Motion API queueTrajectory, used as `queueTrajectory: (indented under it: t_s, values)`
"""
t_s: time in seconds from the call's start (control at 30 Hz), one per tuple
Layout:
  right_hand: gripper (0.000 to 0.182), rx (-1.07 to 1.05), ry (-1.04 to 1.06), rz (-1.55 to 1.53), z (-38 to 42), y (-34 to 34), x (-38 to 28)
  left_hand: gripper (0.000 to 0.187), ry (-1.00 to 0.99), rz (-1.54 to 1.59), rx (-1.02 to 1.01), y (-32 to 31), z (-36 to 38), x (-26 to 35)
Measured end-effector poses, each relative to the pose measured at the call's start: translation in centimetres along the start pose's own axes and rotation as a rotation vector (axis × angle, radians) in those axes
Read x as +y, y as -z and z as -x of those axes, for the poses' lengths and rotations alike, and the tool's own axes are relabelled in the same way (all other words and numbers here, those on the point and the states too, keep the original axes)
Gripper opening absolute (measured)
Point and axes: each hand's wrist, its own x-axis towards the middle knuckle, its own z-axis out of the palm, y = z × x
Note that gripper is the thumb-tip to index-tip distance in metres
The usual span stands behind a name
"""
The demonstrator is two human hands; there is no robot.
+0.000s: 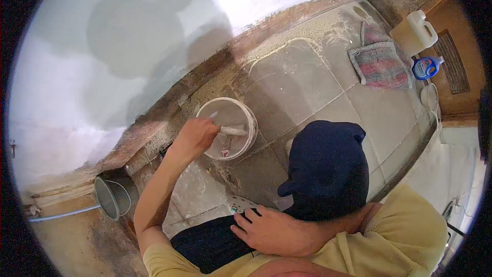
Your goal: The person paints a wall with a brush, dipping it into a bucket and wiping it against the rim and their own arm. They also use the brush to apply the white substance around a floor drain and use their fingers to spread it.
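Note:
My left hand (197, 136) reaches over a white bucket (252, 132) on the tiled floor. Its fingers are closed round a pale stick-like handle (233, 131) that points into the bucket; the tool's working end cannot be made out. A small red-and-white patch (225, 153) shows low on the bucket's inside. My right hand (271, 230) lies with its fingers spread on the dark trousers (215, 241) over my leg and holds nothing. My other knee (328, 169) rises in front, to the right of the bucket.
A whitewashed wall (128, 31) with a worn brown base runs along the left. A grey-green bucket (115, 197) lies near a light-blue hose (66, 214). A checked cloth (382, 64), a plastic jug (414, 33) and a blue bottle (425, 67) stand or lie at the far right.

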Motion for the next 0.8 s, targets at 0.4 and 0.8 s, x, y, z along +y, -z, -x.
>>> queueTrajectory:
  t_s: [0.4, 0.8]
  values:
    - [0.044, 0.07, 0.016, 0.055, 0.4, -0.4, -0.3, 0.011, 0.025, 0.01, 0.058, 1.0, 0.3, 1.2]
    - [0.047, 0.001, 0.034, 0.039, 0.2, 0.4, -0.1, 0.007, 0.023, 0.061, 0.093, 0.6, 0.5, 1.0]
